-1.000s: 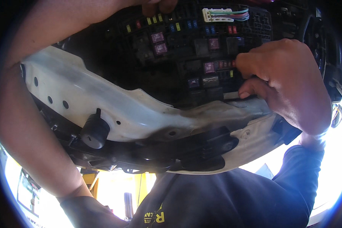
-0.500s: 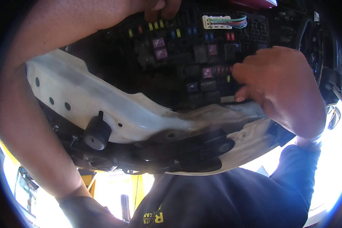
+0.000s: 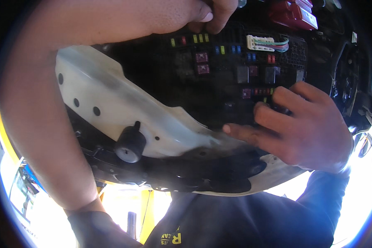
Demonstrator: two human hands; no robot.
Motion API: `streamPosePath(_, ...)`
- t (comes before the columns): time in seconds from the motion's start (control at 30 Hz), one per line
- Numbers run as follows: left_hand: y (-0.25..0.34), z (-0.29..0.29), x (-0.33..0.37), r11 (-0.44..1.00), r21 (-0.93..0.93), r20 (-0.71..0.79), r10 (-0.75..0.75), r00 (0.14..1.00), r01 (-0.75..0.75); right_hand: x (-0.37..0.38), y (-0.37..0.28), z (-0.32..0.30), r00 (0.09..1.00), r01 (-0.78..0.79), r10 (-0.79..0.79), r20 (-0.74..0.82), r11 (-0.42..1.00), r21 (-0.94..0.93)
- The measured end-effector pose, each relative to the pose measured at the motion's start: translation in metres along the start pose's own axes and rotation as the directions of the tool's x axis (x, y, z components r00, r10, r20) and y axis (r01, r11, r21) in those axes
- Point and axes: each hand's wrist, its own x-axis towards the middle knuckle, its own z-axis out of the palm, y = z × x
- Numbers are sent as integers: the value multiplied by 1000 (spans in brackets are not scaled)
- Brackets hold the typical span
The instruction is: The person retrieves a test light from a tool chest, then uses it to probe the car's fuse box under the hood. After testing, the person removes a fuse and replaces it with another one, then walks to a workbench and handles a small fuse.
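Observation:
An open black fuse box [image 3: 223,89] with small coloured fuses and square relays fills the upper middle. My left hand [image 3: 213,12] reaches over it to its top edge, fingers curled together; the frame edge cuts it off, so what it grips is hidden. My right hand [image 3: 306,130] lies on the fuse box's lower right part with fingers spread, the index finger pointing left along the box's lower rim. It holds nothing.
A white body panel [image 3: 107,103] with small holes curves below the fuse box, carrying a black round rubber knob [image 3: 130,144]. A red cover [image 3: 293,14] and a white connector with coloured wires [image 3: 262,42] sit at the top right. Dark hoses and parts crowd the right edge.
My right hand has uncurled from a pinch at the fuse box's lower right and now lies flat with fingers spread. The view has shifted closer. My left hand stays at the top.

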Motion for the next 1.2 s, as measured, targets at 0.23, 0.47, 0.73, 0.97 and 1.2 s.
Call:
streamPosePath(0.23,-10,1,-11,1000,-12,-106,-4,994,2,-3,-5,-4,989,-86,87,118,996,-10)
streamPosePath(0.47,-25,-7,-12,1000,-8,-230,-7,973,5,-2,-11,-17,977,-163,153,151,985,56)
streamPosePath(0.73,-21,-41,18,998,60,-315,24,949,-5,1,-12,-24,965,-217,200,168,972,88)
streamPosePath(0.97,8,-46,44,993,100,-57,74,996,-68,-1,-2,-23,951,-271,251,181,958,97)
streamPosePath(1.2,31,-33,62,982,155,211,73,975,-107,-4,9,-28,981,-131,118,156,988,77)
